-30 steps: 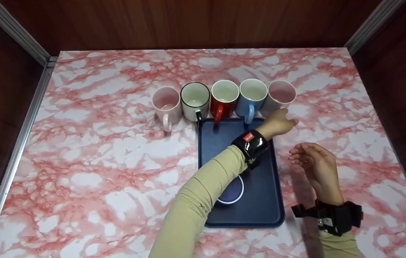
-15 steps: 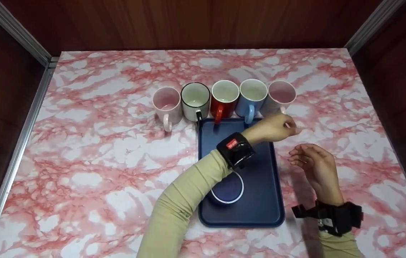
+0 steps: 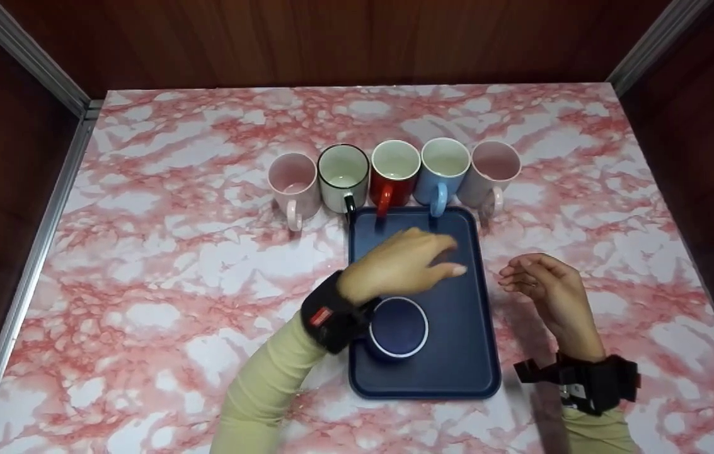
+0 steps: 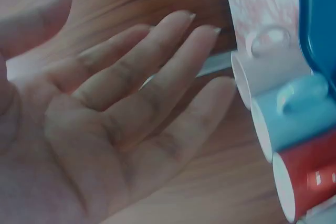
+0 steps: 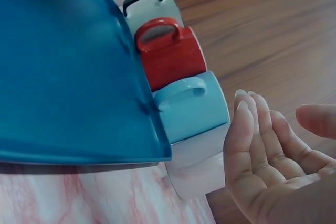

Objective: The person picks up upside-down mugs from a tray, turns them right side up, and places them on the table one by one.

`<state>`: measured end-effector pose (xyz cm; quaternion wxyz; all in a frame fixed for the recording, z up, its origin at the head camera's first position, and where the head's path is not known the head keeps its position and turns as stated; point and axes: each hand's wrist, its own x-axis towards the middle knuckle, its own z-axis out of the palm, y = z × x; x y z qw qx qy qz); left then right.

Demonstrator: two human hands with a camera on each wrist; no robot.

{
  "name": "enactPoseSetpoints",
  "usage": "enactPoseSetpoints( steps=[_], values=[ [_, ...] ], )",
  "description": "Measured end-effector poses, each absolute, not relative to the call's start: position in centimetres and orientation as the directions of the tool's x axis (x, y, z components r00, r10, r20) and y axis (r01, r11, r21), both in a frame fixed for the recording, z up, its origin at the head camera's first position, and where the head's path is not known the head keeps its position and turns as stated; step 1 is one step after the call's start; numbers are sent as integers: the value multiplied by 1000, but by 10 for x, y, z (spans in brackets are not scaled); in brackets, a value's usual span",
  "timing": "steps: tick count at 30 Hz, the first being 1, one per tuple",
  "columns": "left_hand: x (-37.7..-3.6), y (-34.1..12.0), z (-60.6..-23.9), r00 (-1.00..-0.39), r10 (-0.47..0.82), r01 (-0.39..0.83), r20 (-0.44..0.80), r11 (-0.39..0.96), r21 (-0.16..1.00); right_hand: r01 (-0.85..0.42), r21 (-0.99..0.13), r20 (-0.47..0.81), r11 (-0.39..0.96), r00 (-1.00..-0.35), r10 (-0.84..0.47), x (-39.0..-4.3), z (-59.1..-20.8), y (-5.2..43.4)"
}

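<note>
My left hand [image 3: 404, 261] hovers over the dark blue tray [image 3: 457, 353], fingers loosely bent and holding nothing; the left wrist view shows its bare palm. A dark blue mug [image 3: 398, 328] with a white rim stands on the tray, just below that hand. To the right of the tray, my right hand [image 3: 555, 293] is raised with relaxed, empty fingers. Along the tray's far edge runs a row of upright mugs: a pink mug [image 3: 293, 183], a white mug with black handle [image 3: 344, 176], a red mug [image 3: 394, 173], a light blue mug [image 3: 443, 173] and another pink mug [image 3: 493, 173].
All of this stands on a table [image 3: 174, 265] with a red and white marbled top. A dark wooden panel [image 3: 357, 44] rises behind it, with more panels and metal rails [image 3: 16, 265] at the sides.
My left hand has left the right-hand pink mug, drawing back leftward and nearer over the tray. That mug's handle is now in full view. The right hand has barely moved.
</note>
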<state>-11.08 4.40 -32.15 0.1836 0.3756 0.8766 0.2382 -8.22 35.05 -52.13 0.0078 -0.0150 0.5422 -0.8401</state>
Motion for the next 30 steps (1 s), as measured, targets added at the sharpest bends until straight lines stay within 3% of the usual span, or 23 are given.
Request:
enactPoseSetpoints(
  steps=[5, 13, 22, 30],
  values=[
    [-90, 12, -329, -670, 727, 598, -150, 649, 470, 2, -908, 13, -419, -999, -33, -82, -523, 351],
    [-66, -29, -350, -683, 704, 561, -193, 675, 479, 6, -924, 9, -383, -999, -37, -80, -519, 349],
    [-51, -34, -373, -742, 641, 519, -197, 735, 437, 33, -950, -6, -310, -996, -87, -74, -515, 341],
    [-46, -30, -394, -787, 610, 521, -90, 735, 434, 41, -968, -16, -247, -994, -105, -70, -514, 336]
  ],
)
